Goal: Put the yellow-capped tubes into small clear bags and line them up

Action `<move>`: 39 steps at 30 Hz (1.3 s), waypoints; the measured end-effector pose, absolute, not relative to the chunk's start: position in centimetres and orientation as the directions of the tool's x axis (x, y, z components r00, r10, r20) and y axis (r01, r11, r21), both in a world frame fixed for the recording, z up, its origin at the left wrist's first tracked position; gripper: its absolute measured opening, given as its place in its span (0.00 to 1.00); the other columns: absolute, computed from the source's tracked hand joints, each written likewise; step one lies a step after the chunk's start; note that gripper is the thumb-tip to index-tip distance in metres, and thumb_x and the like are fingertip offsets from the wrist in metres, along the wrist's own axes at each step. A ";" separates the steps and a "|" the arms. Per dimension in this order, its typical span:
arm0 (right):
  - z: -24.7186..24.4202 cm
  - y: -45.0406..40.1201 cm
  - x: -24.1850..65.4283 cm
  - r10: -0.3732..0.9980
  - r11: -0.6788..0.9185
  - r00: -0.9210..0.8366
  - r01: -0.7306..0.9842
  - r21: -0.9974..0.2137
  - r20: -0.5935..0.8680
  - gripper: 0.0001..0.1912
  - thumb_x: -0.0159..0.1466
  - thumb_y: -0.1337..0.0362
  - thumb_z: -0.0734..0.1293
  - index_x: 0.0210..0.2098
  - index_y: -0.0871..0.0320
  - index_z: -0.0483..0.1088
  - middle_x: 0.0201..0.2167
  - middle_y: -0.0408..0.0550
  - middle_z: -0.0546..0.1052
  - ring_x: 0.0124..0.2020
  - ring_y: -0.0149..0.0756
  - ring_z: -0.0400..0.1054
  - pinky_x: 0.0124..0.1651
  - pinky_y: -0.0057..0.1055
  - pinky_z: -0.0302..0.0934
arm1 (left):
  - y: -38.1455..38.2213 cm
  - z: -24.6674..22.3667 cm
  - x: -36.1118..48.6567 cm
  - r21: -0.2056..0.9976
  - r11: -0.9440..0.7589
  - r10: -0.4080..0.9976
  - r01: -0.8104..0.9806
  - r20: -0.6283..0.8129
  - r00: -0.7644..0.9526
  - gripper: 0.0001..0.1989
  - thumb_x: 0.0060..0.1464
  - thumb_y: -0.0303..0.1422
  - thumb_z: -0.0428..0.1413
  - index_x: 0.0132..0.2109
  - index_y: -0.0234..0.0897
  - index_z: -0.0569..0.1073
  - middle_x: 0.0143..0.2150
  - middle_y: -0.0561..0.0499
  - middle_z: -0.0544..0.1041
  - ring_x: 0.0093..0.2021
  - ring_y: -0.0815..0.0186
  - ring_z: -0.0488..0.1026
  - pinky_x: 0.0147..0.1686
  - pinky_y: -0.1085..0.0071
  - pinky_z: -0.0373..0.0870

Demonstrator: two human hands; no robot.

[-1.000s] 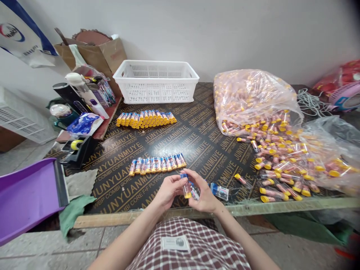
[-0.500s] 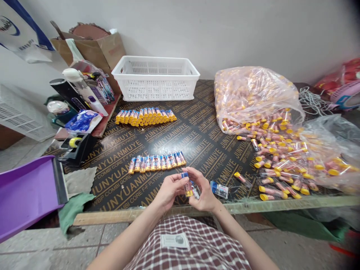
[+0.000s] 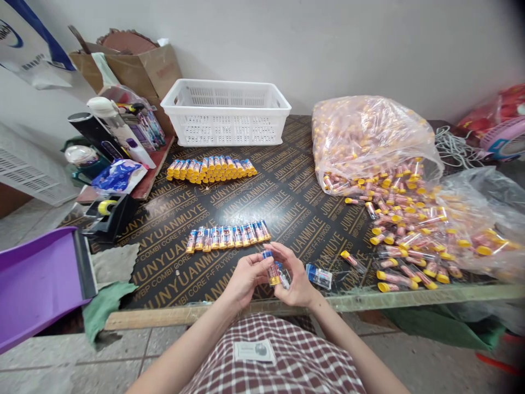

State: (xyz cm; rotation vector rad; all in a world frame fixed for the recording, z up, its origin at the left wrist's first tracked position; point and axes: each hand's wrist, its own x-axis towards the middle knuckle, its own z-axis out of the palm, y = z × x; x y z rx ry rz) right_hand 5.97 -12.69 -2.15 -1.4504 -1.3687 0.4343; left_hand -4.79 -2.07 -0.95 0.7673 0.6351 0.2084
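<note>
Near the table's front edge, my left hand [image 3: 250,278] grips a small tube [image 3: 272,269] with a blue top and a yellow bottom. My right hand [image 3: 293,276] curls round the tube's other side, its fingertips near the top, with a shiny blue-and-clear packet [image 3: 283,275] partly hidden in the palm. Just beyond my hands lies a row of similar tubes [image 3: 228,237], side by side. A second, stacked group of tubes [image 3: 211,169] sits farther back. Right of my right hand lie a flat blue-and-clear packet [image 3: 319,276] and a single yellow-capped tube [image 3: 353,261].
A white basket [image 3: 226,115] stands at the back. On the right, a large plastic bag [image 3: 369,137] spills yellow-capped tubes [image 3: 404,230]. At the left are a tape dispenser [image 3: 112,216], bottles [image 3: 115,126], a cardboard box [image 3: 151,71] and a purple dustpan [image 3: 45,284].
The view has shifted very slightly. Both hands keep nearly the same hold and place, with the tube tilted a little more to the left.
</note>
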 end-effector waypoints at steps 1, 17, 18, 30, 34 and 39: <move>-2.2 -12.4 6.6 0.884 0.191 0.269 0.537 -0.821 0.382 0.45 0.44 0.75 0.60 0.62 0.55 0.49 0.58 0.52 0.64 0.58 0.44 0.61 0.60 0.42 0.57 | -1.9 -1.2 -4.7 0.711 0.701 0.410 0.052 -0.462 0.786 0.18 0.41 0.42 0.64 0.34 0.31 0.74 0.30 0.48 0.75 0.26 0.70 0.71 0.31 0.72 0.68; -6.7 -4.7 16.5 0.962 0.038 0.091 0.887 -0.460 0.256 0.42 0.44 0.72 0.63 0.60 0.61 0.56 0.53 0.57 0.70 0.52 0.47 0.64 0.55 0.42 0.53 | -2.1 -6.8 -4.1 0.612 -0.575 0.583 0.543 -0.158 0.797 0.06 0.49 0.34 0.59 0.31 0.38 0.70 0.32 0.54 0.74 0.33 0.67 0.69 0.32 0.74 0.56; -6.8 -4.7 16.4 0.965 0.037 0.087 0.890 -0.455 0.247 0.42 0.44 0.72 0.63 0.60 0.61 0.55 0.52 0.57 0.70 0.51 0.47 0.64 0.55 0.42 0.52 | -2.0 -6.8 -4.1 0.617 -0.574 0.581 0.539 -0.157 0.799 0.05 0.50 0.34 0.58 0.30 0.38 0.70 0.32 0.54 0.74 0.33 0.67 0.69 0.32 0.74 0.56; -3.9 -8.6 17.3 0.935 -0.314 0.347 0.909 -0.276 0.079 0.43 0.51 0.68 0.64 0.64 0.52 0.46 0.65 0.55 0.51 0.62 0.46 0.49 0.58 0.42 0.48 | -1.9 -6.0 -3.9 0.451 -0.782 0.425 0.430 -0.117 0.897 0.10 0.58 0.30 0.49 0.32 0.37 0.73 0.34 0.48 0.75 0.39 0.62 0.71 0.36 0.71 0.60; -3.2 -14.5 20.3 0.779 -0.625 0.625 0.773 -0.110 -0.044 0.35 0.53 0.67 0.65 0.60 0.58 0.56 0.56 0.64 0.64 0.55 0.53 0.58 0.49 0.44 0.55 | -1.9 -6.1 -4.0 0.494 -0.775 0.430 0.394 -0.044 0.902 0.06 0.54 0.27 0.51 0.32 0.36 0.72 0.34 0.48 0.74 0.37 0.62 0.70 0.35 0.70 0.60; -4.1 -20.3 22.4 0.665 -0.743 0.731 0.669 -0.030 -0.156 0.24 0.48 0.75 0.66 0.46 0.64 0.68 0.34 0.57 0.73 0.37 0.47 0.68 0.38 0.35 0.57 | -1.9 -6.1 -3.5 0.801 -0.474 0.552 0.366 -0.053 0.832 0.05 0.46 0.24 0.54 0.25 0.36 0.67 0.25 0.53 0.71 0.30 0.66 0.69 0.31 0.72 0.61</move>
